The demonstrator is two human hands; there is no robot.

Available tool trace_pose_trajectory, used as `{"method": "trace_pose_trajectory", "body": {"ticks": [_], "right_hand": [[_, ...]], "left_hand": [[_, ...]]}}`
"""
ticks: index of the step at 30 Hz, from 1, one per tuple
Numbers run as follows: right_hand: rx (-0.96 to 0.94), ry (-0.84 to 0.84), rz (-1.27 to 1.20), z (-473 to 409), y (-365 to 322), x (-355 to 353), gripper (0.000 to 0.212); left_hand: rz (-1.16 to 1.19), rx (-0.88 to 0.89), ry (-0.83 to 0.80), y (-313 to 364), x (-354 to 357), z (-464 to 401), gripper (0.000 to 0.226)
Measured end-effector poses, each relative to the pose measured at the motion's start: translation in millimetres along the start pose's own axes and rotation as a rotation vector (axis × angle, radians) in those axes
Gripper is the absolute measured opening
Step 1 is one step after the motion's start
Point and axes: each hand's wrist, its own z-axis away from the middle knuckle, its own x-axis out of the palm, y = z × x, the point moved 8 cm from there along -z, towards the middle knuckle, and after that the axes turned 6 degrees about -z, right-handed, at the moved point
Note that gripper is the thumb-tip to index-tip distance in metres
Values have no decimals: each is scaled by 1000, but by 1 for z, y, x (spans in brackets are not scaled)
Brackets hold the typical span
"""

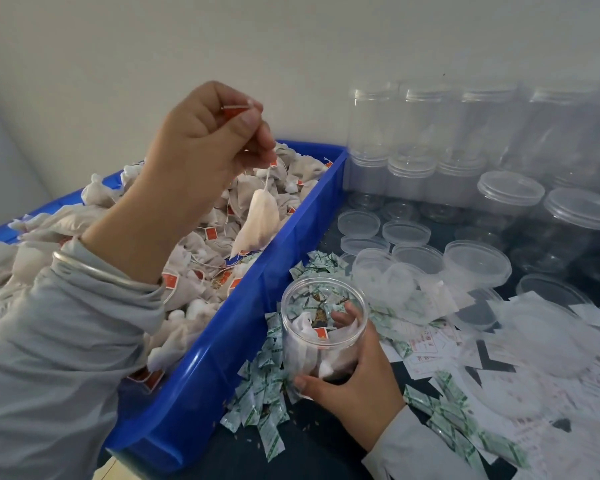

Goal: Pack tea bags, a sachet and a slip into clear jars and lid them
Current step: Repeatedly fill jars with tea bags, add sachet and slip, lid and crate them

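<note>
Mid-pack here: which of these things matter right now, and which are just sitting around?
In use: left hand pinching hanging tea bag; right hand gripping open jar; blue crate; green sachets; slips; loose lids.
Idle: stacked empty jars.

— Bin (293, 233)?
— Glossy blue plastic, smooth walls. The tea bags (261, 220) look like matt, fibrous woven paper, with thin string and glossy red tags.
— Jar (323, 327) and lids (477, 263)?
— Clear, smooth plastic; lids slightly frosted.
— Sachets (257, 407)?
— Shiny printed film, crinkled. Slips (426, 344) are matt paper. Bangle (94, 270): polished metal. Sleeve (49, 341): soft matt cloth.
</note>
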Motion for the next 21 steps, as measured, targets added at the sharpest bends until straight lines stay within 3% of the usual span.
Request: {"method": "trace_pose_trajectory", "body": {"ticks": [5,13,21], "right_hand": [[10,-3,-17,0,0,0,88],[0,-27,-46,0,-1,2,88],[-9,-9,-33,1,-3,0,91]], "left_hand": [[209,22,-120,21,25,10,14],[288,-31,-242,22,50,24,9],[285,-95,-208,6,52,25,7]]}}
